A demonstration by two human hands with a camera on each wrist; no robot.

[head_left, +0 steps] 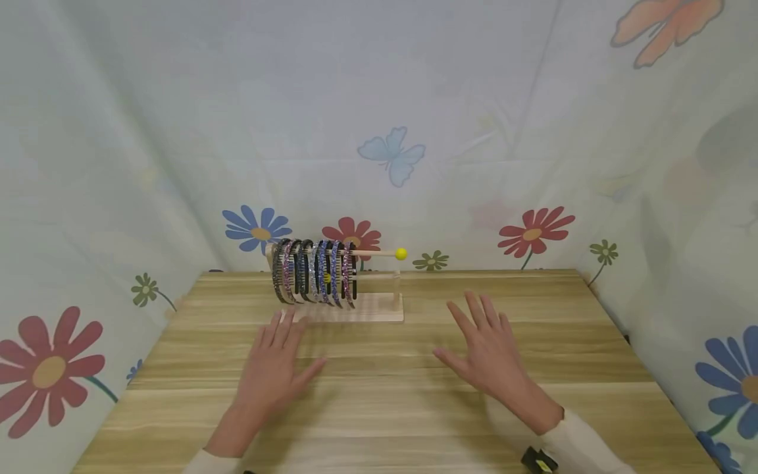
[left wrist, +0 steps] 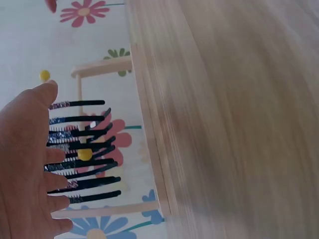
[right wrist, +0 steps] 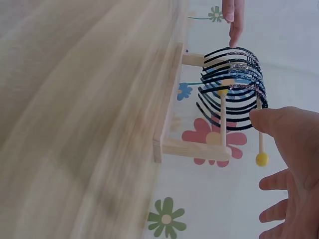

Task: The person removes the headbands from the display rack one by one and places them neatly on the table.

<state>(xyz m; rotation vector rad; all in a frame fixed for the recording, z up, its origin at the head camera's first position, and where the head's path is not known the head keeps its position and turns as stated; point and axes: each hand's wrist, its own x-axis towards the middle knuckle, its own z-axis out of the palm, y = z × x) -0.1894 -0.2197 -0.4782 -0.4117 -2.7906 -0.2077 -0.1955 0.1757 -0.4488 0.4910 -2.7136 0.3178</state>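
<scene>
Several glittery headbands [head_left: 314, 273] in black, purple, pink and silver hang in a row on a wooden rack [head_left: 379, 309]. The rack's upper rod ends in a yellow ball [head_left: 401, 253], and its right part carries no headbands. My left hand [head_left: 272, 368] is held over the table just in front of the rack's left end, fingers straight and spread. To the right of the rack, my right hand [head_left: 488, 352] is likewise spread above the table. Neither hand holds anything. In the right wrist view the headbands [right wrist: 234, 74] show their dark, open ends.
The rack stands near the back of a wood-grain table [head_left: 367, 408]. Behind and beside the table hangs a pale cloth [head_left: 320, 99] printed with flowers and butterflies. A small black device [head_left: 539, 459] is at my right sleeve.
</scene>
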